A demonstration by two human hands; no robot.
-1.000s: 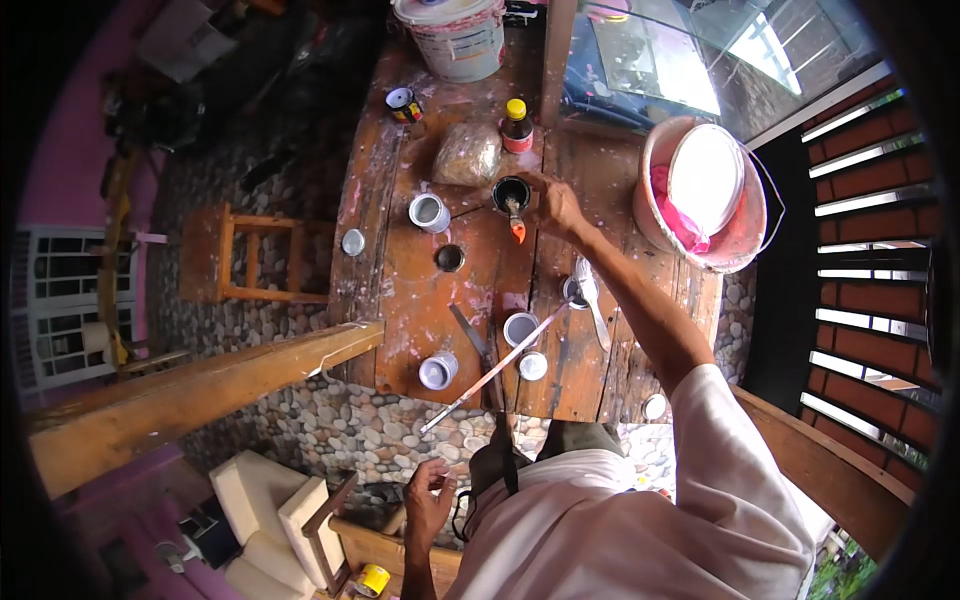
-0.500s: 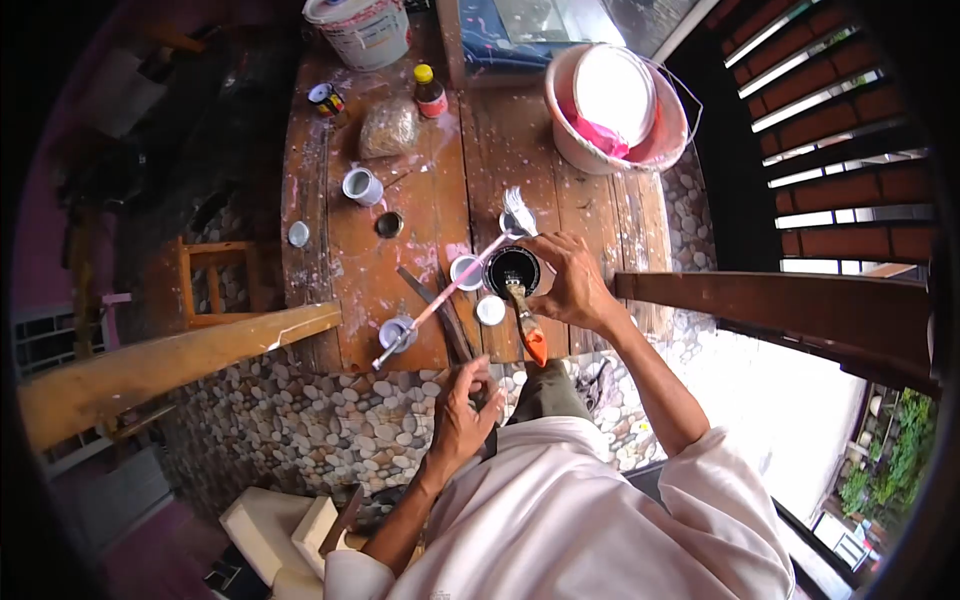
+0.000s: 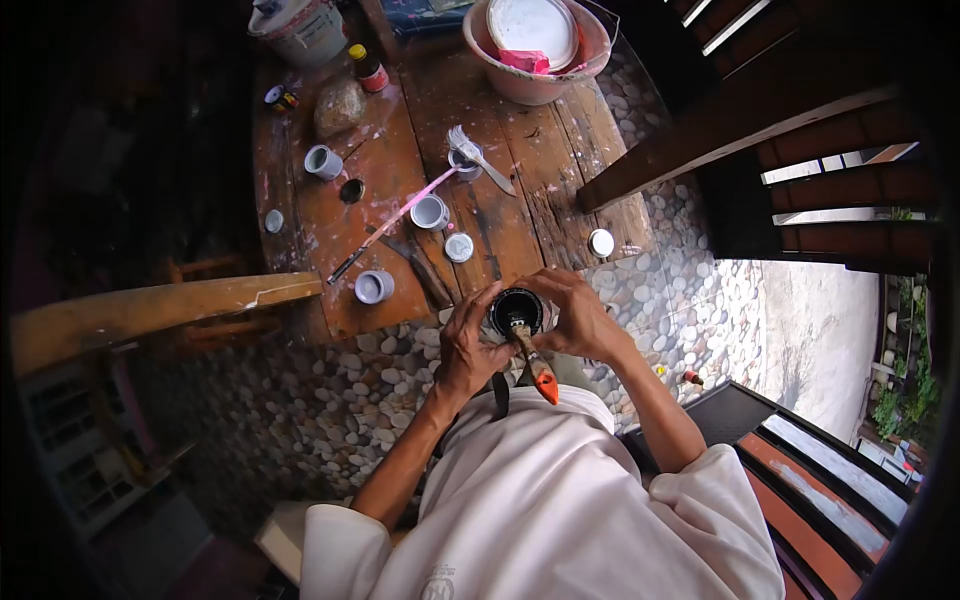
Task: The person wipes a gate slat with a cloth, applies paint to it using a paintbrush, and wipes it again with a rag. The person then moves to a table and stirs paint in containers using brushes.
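Just off the table's near edge, close to my body, is an open can (image 3: 508,303) with a dark inside. A paintbrush (image 3: 532,356) with an orange-tipped handle leans in it, bristles down in the can and handle toward me. My left hand (image 3: 466,350) curls round the can's left side, and my right hand (image 3: 585,322) wraps its right side. Both are closed on it. On the table beyond lie a dark-bladed knife-like tool (image 3: 425,268), a round white lid (image 3: 459,247) and a small cup of grey paint (image 3: 430,211).
A long pink stick (image 3: 402,213) lies across the wooden table (image 3: 500,130). A white-bristled brush (image 3: 480,158) rests on another cup. Farther back stand a pink basin (image 3: 535,90), a yellow-capped bottle (image 3: 369,72) and a bucket (image 3: 300,35). Wooden posts (image 3: 180,310) flank the table.
My right hand has brought the can with its brush from the table toward my body. My left hand has come up and closed on the can's other side. The view has shifted.
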